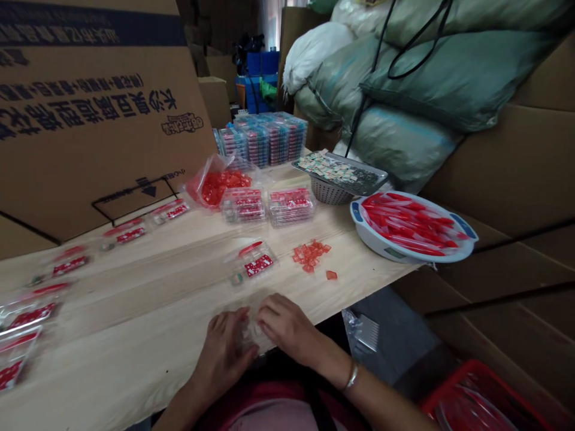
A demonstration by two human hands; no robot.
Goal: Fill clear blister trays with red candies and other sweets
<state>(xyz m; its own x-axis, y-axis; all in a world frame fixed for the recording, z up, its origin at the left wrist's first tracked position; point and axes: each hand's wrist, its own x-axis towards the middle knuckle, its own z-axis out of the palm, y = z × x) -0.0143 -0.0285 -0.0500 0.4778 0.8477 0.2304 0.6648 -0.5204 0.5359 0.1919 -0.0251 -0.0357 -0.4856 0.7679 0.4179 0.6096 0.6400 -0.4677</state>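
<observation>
At the table's near edge my left hand (pixel 222 347) is closed on the side of a clear plastic case (pixel 249 335), mostly covered by my fingers. My right hand (pixel 287 328) has its fingers curled onto the case's other side; what the fingertips pinch, if anything else, is hidden. Just beyond lies another clear case (pixel 252 262) holding a red stick-like piece and a red patterned card. To its right is a small loose pile of translucent red pieces (pixel 309 254), with a single red piece (pixel 331 275) apart from it.
Filled cases (pixel 70 263) line the table's left side. Stacked cases (pixel 291 206) and a bag of red pieces (pixel 224 182) stand farther back. On the right are a white basin (pixel 390 248) of wrapped red items and a metal tray (pixel 372 179) on a perforated basket (pixel 330 191). A large carton (pixel 103 149) stands left.
</observation>
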